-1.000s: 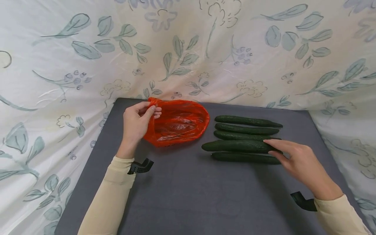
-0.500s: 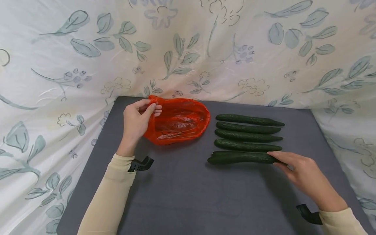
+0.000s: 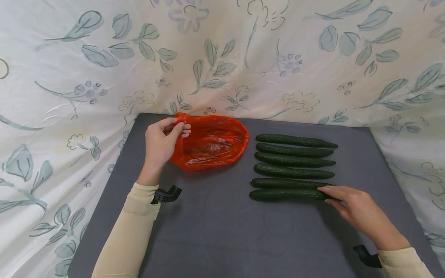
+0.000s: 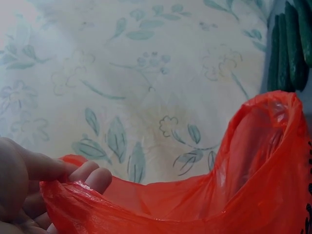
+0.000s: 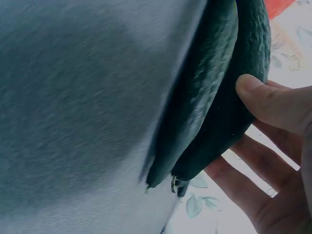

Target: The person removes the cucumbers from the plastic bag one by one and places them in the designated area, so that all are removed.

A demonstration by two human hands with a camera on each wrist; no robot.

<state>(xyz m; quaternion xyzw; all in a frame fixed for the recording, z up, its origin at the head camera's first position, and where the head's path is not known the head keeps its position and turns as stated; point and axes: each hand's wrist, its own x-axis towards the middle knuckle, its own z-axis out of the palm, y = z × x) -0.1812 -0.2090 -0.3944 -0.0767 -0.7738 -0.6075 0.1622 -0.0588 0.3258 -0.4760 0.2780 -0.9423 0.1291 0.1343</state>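
A red plastic bag (image 3: 215, 141) stands with its mouth wide at the table's back left. My left hand (image 3: 160, 144) pinches the left side of its rim between thumb and fingers; the left wrist view shows the bag (image 4: 263, 161) stretching away from the fingers. Several dark green cucumbers (image 3: 295, 160) lie side by side to the right of the bag. My right hand (image 3: 359, 210) holds the right end of the nearest cucumber (image 3: 285, 194), thumb on one side and fingers on the other. In the right wrist view another cucumber (image 5: 195, 97) lies alongside the held one.
The dark grey table (image 3: 222, 227) extends in front of both hands. Behind and beside it hangs a white cloth (image 3: 264, 77) with a leaf and flower print. A black wrist mount (image 3: 167, 194) juts from the left sleeve, and another black mount (image 3: 367, 256) from the right.
My right hand has brought its cucumber from above the row toward me and down, alongside the front of the row. My left hand has kept its hold on the bag's rim.
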